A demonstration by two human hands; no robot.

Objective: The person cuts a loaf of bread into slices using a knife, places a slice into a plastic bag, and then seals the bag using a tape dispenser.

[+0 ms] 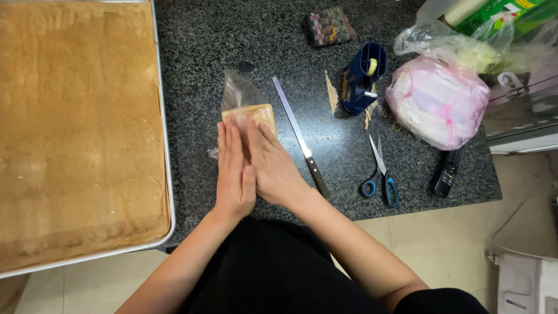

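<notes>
A square slice of brown cake inside a clear plastic bag [251, 110] lies on the dark speckled counter [192, 58]. My left hand [232, 174] lies flat on the bagged cake, fingers together and pointing away. My right hand [274, 167] presses flat beside it, thumb overlapping the left hand, fingers on the bag. Most of the slice is hidden under both palms; only its far edge and the bag's loose end show.
A large metal tray [165, 139] of brown sheet cake fills the left. Right of my hands lie a long knife [299, 136], blue-handled scissors [381, 174], a blue tape dispenser [360, 78], a pink-and-white bagged bundle [436, 102] and a black remote [446, 173].
</notes>
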